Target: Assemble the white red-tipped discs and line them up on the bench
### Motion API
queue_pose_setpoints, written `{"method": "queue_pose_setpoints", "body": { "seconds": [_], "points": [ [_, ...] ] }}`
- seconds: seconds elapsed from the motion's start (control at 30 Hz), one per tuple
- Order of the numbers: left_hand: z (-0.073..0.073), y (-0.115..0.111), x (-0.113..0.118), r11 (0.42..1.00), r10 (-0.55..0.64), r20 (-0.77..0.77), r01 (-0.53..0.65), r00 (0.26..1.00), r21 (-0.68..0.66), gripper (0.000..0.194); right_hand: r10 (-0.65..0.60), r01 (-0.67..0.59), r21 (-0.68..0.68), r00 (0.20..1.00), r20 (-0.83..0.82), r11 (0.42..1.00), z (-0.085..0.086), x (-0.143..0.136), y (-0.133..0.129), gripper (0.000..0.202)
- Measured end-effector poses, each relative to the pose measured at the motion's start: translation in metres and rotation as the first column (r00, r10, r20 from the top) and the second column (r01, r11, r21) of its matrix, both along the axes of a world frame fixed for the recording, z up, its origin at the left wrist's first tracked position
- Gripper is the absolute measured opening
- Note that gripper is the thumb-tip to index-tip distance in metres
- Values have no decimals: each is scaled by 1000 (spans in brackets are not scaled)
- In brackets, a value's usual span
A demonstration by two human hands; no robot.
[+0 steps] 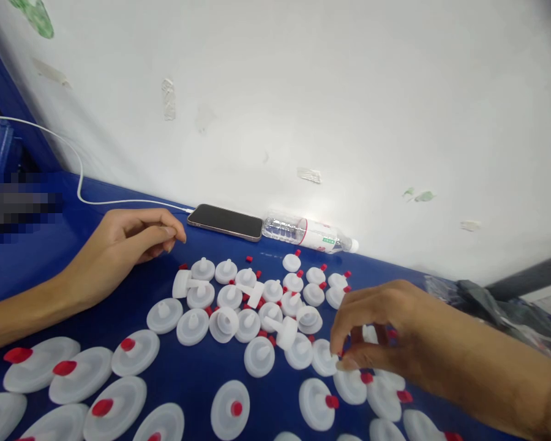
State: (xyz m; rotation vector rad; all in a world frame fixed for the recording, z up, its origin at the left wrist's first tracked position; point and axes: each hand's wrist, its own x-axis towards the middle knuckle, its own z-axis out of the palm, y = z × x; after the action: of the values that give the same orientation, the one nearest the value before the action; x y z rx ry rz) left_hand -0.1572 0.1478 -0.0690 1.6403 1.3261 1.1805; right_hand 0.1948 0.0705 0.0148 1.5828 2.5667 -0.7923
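My left hand (128, 245) hovers over the left part of the blue table, fingers curled and thumb against them; whether anything is inside is hidden. Below it lie white spouted lids (164, 315), several without red tips. On the right, my right hand (386, 331) pinches thumb and forefinger together over the spout of a white lid (325, 357). A bit of a small red cap (342, 353) shows between those fingertips. Around that hand are lids with red caps on their spouts, such as one lid (316, 404) in front. Loose red caps (249, 259) lie among the bare lids.
A phone (224, 222) on a white cable (80, 177) rests against the wall beside a lying plastic bottle (310, 233). Some lids lie upturned or on their sides (286, 332). Dark and clear plastic bags (500, 306) sit at the right edge of the blue table (133, 285).
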Motion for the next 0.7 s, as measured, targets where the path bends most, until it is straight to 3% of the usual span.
{"method": "queue_pose_setpoints", "body": {
  "seconds": [0.2, 0.43, 0.53, 0.7],
  "points": [
    [1, 0, -1, 1000, 1, -5, -1, 1000, 1, 22, -50, 51, -9, 996, 71, 999, -6, 0, 1, 22],
    [0, 2, -1, 1000, -4, -8, 3, 1000, -10, 21, -62, -7, 282, 970, 237, 959, -3, 7, 0, 21],
    [1, 3, 0, 1000, -6, -3, 6, 1000, -2, 21, -31, -36, 324, 980, 199, 945, 0, 1, -1, 16],
    [2, 0, 0, 1000, 4, -4, -4, 1000, -10, 22, 112, -130, 270, 990, 81, 954, -7, -18, -6, 14]
  ]
}}
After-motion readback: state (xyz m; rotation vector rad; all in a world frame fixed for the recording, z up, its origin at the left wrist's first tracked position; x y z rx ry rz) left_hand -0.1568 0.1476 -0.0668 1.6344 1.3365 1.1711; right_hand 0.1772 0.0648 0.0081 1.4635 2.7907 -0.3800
